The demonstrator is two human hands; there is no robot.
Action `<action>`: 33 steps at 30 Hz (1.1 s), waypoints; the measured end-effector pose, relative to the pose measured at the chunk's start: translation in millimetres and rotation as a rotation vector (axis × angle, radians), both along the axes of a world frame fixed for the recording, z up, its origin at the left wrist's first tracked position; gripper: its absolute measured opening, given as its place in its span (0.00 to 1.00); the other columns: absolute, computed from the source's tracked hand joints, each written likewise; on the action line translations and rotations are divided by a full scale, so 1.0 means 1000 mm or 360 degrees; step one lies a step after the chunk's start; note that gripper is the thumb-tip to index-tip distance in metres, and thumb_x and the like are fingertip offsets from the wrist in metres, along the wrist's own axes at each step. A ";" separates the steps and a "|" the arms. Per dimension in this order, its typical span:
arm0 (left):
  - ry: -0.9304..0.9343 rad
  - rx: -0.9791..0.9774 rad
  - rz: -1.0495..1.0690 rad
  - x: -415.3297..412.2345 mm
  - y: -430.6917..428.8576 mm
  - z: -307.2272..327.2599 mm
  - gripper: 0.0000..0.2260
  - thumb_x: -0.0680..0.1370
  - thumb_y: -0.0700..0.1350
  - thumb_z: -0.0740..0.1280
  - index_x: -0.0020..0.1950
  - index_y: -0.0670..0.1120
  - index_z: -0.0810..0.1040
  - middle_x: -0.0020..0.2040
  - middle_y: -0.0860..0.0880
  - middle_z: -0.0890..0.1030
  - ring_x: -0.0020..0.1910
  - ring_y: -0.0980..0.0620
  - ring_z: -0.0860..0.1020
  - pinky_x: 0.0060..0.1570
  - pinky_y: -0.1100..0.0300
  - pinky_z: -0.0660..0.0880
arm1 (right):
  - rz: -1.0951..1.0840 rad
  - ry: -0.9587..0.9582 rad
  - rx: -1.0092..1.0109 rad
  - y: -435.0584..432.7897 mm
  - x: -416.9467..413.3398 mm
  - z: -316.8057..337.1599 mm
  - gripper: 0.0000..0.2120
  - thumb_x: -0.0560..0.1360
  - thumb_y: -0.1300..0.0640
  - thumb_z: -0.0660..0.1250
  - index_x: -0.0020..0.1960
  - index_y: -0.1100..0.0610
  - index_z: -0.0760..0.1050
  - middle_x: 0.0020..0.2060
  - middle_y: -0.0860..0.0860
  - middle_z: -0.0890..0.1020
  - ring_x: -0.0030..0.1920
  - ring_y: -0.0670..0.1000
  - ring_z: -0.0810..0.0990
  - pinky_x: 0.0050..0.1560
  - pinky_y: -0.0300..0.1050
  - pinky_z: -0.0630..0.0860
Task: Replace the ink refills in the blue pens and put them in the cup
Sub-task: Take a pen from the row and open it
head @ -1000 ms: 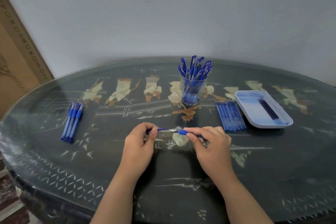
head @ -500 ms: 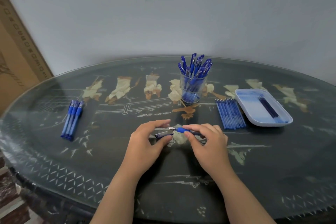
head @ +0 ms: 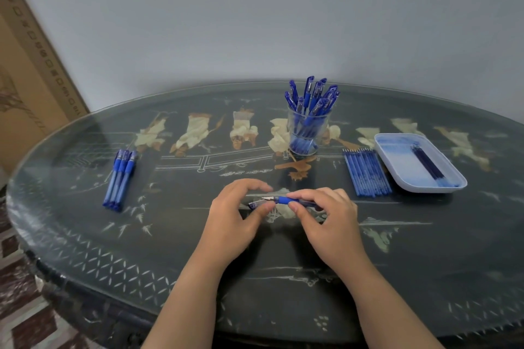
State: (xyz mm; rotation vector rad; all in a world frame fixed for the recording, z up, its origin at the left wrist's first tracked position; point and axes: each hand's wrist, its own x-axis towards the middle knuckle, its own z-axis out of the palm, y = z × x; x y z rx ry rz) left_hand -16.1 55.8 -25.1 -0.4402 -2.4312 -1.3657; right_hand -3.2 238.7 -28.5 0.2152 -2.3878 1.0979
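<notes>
Your right hand (head: 329,224) covers the rear of the pen (head: 286,200); the small piece (head: 255,203) in your left hand (head: 235,221) is half hidden, can't name it; forearms (head: 187,300) run off the bottom edge

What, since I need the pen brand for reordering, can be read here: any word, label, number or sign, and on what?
Nothing is legible.
cardboard box: a row of printed marks along its edge, too blurred to read.
blue pens in the cup: any print is too small to read.
pen in the right hand: no legible print.
</notes>
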 end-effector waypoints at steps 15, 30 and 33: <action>-0.0183 0.0103 0.0044 0.003 0.001 0.006 0.16 0.69 0.61 0.69 0.54 0.57 0.81 0.55 0.64 0.79 0.65 0.71 0.70 0.62 0.75 0.65 | 0.0017 0.0004 -0.0023 0.001 -0.002 -0.002 0.08 0.73 0.39 0.62 0.50 0.32 0.77 0.42 0.36 0.80 0.49 0.41 0.75 0.51 0.57 0.73; -0.0312 0.0381 0.0028 0.007 -0.001 0.014 0.11 0.71 0.45 0.76 0.52 0.53 0.83 0.49 0.58 0.84 0.56 0.63 0.79 0.59 0.67 0.71 | 0.0044 -0.0012 -0.0017 0.001 0.000 0.000 0.07 0.73 0.41 0.64 0.48 0.29 0.75 0.41 0.35 0.79 0.49 0.41 0.74 0.52 0.56 0.72; -0.0405 0.0440 0.0058 0.008 -0.002 0.017 0.04 0.72 0.44 0.75 0.45 0.51 0.84 0.47 0.62 0.84 0.57 0.66 0.78 0.59 0.64 0.70 | 0.0051 -0.0011 -0.0008 0.001 0.000 -0.001 0.07 0.73 0.40 0.63 0.49 0.28 0.75 0.42 0.34 0.79 0.49 0.41 0.74 0.51 0.57 0.73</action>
